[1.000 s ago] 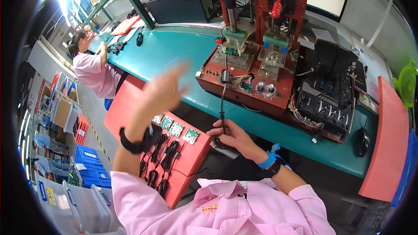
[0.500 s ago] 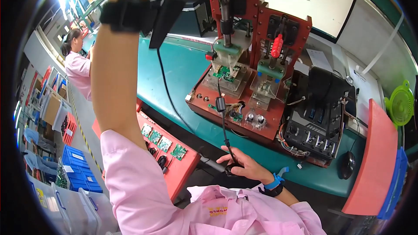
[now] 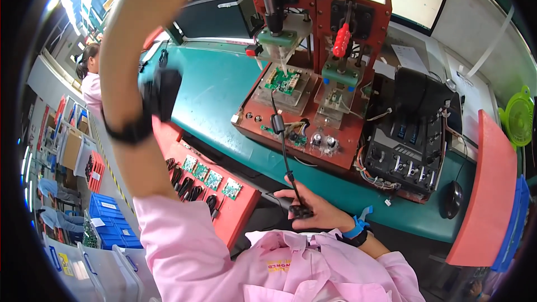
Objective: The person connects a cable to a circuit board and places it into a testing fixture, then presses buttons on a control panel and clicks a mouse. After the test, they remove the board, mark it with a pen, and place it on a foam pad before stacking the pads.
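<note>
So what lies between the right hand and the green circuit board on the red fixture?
In the head view, a black cable with a thick black block runs from the right hand toward the board, over the green bench and red fixture.

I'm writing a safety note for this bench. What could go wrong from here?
The black cable appears to run from the green board to the right hand, so a tug might shift the board or strain its connection.
The press head stands above that board; if lowered while the board sits crooked, it might damage it.
Small boards lie beside coiled cables on the red surface, so a snagged cable could drag one off.
</note>
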The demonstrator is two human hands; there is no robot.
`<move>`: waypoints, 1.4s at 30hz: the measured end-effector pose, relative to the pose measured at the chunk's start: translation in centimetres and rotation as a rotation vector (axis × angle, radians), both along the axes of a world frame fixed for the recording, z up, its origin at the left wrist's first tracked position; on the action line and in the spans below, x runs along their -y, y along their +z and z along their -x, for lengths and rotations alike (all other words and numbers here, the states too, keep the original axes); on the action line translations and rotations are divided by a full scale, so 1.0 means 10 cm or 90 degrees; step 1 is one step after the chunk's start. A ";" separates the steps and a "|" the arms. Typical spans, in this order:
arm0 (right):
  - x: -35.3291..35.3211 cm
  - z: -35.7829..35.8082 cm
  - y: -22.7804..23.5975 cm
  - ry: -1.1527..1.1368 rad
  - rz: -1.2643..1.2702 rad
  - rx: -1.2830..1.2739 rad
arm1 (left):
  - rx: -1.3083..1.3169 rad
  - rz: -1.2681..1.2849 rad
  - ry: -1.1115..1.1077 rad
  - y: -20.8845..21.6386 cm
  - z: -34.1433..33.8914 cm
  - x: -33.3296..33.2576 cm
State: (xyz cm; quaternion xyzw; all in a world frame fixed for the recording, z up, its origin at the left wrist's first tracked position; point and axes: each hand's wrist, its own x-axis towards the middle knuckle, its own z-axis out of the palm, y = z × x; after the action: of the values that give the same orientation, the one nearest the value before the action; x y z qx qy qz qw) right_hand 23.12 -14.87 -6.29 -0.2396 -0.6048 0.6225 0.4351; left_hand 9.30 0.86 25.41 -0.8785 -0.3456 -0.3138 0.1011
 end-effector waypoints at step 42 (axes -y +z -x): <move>-0.09 0.63 0.52 -0.138 0.046 0.065 | 0.269 -0.090 -0.119 -2.92 1.19 1.28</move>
State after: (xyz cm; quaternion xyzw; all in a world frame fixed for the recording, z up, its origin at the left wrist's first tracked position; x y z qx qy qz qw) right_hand 16.86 -13.92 -1.10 -0.3504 -0.5738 0.5801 0.4600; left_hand -2.59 -11.91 -3.84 -0.8123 -0.2535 -0.5220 0.0587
